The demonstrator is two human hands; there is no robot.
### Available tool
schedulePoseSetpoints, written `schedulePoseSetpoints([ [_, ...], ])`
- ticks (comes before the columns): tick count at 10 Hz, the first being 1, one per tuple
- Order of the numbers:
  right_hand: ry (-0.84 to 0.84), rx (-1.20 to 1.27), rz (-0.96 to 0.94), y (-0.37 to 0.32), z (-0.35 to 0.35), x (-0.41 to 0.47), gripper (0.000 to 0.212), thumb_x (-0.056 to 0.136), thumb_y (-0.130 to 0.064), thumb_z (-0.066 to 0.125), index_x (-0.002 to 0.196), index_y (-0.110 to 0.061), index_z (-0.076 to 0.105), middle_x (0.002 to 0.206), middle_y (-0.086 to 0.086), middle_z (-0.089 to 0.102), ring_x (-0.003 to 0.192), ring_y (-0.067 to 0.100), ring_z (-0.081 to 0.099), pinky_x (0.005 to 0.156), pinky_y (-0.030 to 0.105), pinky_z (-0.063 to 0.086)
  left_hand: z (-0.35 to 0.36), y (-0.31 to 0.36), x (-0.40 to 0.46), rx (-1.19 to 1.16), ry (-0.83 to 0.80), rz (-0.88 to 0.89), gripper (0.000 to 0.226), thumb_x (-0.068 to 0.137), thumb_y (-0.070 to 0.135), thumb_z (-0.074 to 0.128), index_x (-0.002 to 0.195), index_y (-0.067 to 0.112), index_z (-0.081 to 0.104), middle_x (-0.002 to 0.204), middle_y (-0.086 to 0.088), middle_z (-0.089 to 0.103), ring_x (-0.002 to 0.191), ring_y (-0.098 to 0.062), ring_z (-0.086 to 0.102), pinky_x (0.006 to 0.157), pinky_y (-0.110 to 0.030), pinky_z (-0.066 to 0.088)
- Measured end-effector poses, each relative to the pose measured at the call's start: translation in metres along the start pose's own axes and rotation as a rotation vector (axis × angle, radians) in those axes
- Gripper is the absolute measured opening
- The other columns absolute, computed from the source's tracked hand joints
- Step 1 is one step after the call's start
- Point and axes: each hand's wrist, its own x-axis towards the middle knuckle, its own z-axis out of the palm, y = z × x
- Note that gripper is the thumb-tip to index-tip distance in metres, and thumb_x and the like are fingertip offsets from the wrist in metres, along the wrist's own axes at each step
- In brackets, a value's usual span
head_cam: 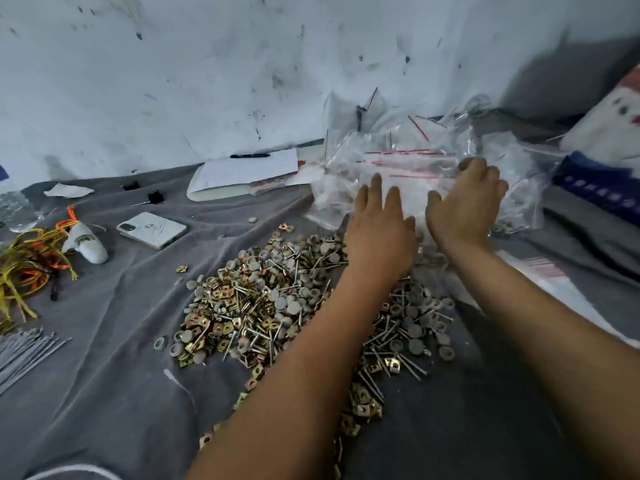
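Observation:
A heap of clear zip bags with red seal strips (408, 161) lies against the wall at the far right. Both arms reach out over it. My left hand (379, 223) lies palm down with straight fingers on the near edge of the bags. My right hand (467, 202) rests on the bags beside it, its fingertips curling a little into the plastic; whether it grips a bag cannot be made out. Under my forearms spreads a pile of small hardware (277, 306): screws, round washers and brass-coloured square clips, on a grey cloth (114, 375).
A white phone (152, 229) lies left of the pile. A notepad (242, 174) with a black pen (250, 155) sits by the wall. Yellow and orange cords (31, 268), a white plastic part (86, 242) and grey rods (24, 351) are at the left. Folded fabric (599, 188) is at the right.

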Motion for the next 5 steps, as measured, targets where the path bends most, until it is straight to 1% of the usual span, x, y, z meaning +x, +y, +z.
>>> schedulePoseSetpoints([
  [1, -0.02, -0.036, -0.482, 0.016, 0.011, -0.004, 0.028, 0.089, -0.01, 0.064, 0.116, -0.009, 0.064, 0.123, 0.015, 0.059, 0.118, 0.034, 0.049, 0.095, 0.047, 0.045, 0.028, -0.001, 0.019, 0.158, -0.278, 0.089, 0.073, 0.106, 0.039, 0.048, 0.165, 0.013, 0.015, 0.174, -0.01, 0.008, 0.161, -0.031, 0.006, 0.129, -0.047, 0.015],
  [2, -0.418, -0.155, -0.608, 0.035, 0.026, -0.002, 0.034, 0.102, -0.019, 0.054, 0.134, -0.014, 0.064, 0.146, 0.013, 0.052, 0.138, 0.032, 0.04, 0.112, 0.048, 0.036, 0.045, -0.005, 0.022, 0.174, -0.373, 0.077, 0.078, 0.102, 0.035, 0.051, 0.166, 0.012, 0.014, 0.174, -0.01, 0.008, 0.161, -0.03, 0.005, 0.13, -0.049, 0.014],
  [3, -0.601, -0.265, -0.607, 0.039, 0.025, 0.003, 0.054, 0.099, -0.025, 0.058, 0.152, -0.019, 0.046, 0.16, 0.012, 0.038, 0.146, 0.033, 0.032, 0.119, 0.045, 0.03, 0.041, -0.009, 0.029, 0.155, -0.424, 0.076, 0.079, 0.102, 0.036, 0.049, 0.166, 0.01, 0.011, 0.174, -0.012, 0.008, 0.161, -0.029, 0.004, 0.13, -0.047, 0.01],
  [4, -0.619, -0.181, -0.573, 0.022, 0.01, 0.008, 0.054, 0.095, -0.016, 0.061, 0.148, -0.016, 0.051, 0.153, 0.012, 0.046, 0.14, 0.032, 0.041, 0.116, 0.042, 0.034, 0.024, -0.013, 0.027, 0.082, -0.381, 0.101, 0.066, 0.103, 0.027, 0.047, 0.162, 0.006, 0.025, 0.171, -0.016, 0.02, 0.159, -0.034, 0.014, 0.129, -0.046, 0.015],
  [5, -0.4, 0.238, -0.519, -0.001, -0.017, -0.002, 0.039, 0.092, -0.016, 0.071, 0.131, -0.018, 0.066, 0.132, 0.002, 0.066, 0.125, 0.022, 0.06, 0.107, 0.037, 0.048, 0.003, -0.021, 0.004, -0.093, -0.181, 0.06, 0.056, 0.106, 0.027, 0.049, 0.158, 0.01, 0.037, 0.169, -0.016, 0.026, 0.158, -0.034, 0.016, 0.127, -0.043, 0.015],
])
